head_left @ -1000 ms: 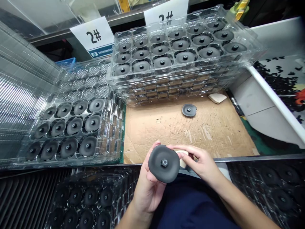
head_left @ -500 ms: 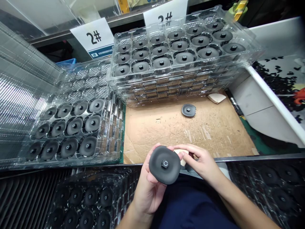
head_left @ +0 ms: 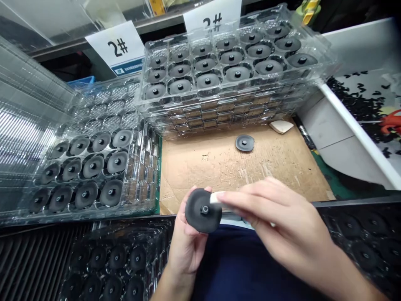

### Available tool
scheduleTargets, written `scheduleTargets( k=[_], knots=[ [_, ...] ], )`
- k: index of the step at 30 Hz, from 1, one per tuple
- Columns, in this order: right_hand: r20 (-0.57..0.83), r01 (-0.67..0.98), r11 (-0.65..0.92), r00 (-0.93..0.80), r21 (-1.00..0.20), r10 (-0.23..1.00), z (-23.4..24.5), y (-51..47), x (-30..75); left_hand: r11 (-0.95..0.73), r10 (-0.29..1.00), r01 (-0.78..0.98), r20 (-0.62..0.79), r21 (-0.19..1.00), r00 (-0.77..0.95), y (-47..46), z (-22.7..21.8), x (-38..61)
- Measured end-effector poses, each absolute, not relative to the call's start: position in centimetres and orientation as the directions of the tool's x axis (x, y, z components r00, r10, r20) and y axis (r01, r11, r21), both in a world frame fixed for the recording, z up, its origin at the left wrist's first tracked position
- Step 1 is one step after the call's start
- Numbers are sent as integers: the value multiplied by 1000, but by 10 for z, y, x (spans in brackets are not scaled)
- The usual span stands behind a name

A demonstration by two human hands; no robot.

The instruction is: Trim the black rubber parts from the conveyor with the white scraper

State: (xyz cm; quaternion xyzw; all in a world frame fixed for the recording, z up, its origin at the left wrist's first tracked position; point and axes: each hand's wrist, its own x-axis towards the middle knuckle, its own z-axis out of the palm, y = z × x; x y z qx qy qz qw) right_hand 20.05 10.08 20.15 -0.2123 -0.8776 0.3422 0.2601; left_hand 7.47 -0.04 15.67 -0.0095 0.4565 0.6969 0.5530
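Note:
My left hand (head_left: 188, 242) holds up a black, rounded disc-shaped part (head_left: 197, 213) with a small raised hub in its middle. Its fingers are wrapped round the disc's edge from behind. Over the disc's right edge reaches my right hand (head_left: 278, 217), blurred by motion. Between its fingers a pale cream pad (head_left: 215, 197) shows at the fingertips, against the upper right rim of the disc; most of the pad is hidden. A similar black disc (head_left: 244, 143) lies on the cardboard sheet (head_left: 188, 171) beyond my hands.
Stacked clear plastic trays (head_left: 219, 113) with black discs stand at the back. Another tray stack (head_left: 138, 179) is on the left. A cream wedge (head_left: 281, 126) lies on the cardboard. At right, a white bin (head_left: 360, 146) holds small black pieces and a red-handled tool (head_left: 391, 123).
My right hand has come up and forward, bringing the cream pad from behind the disc onto its upper right rim. My left hand has shifted slightly left with the disc.

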Motion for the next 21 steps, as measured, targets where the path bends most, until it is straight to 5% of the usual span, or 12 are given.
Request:
scheduleTargets(
  k=[3, 7, 11, 16, 21],
  knots=[
    [344, 89, 629, -774, -772, 532, 199, 100, 201, 35, 781, -796, -513, 605, -356, 2, 159, 74],
    [275, 250, 676, -775, -694, 569, 202, 102, 200, 6, 798, -804, -488, 594, -354, 4, 159, 75],
    [370, 95, 622, -730, -778, 575, 196, 107, 194, 33, 776, -806, -523, 591, -351, 5, 156, 77],
    [-19, 280, 209, -638, -937, 770, 144, 121, 197, 52, 743, -841, -584, 539, -328, 4, 148, 72],
    [-94, 389, 210, -633, -897, 768, 87, 111, 209, 71, 743, -846, -594, 529, -309, 5, 149, 68]
  ],
)
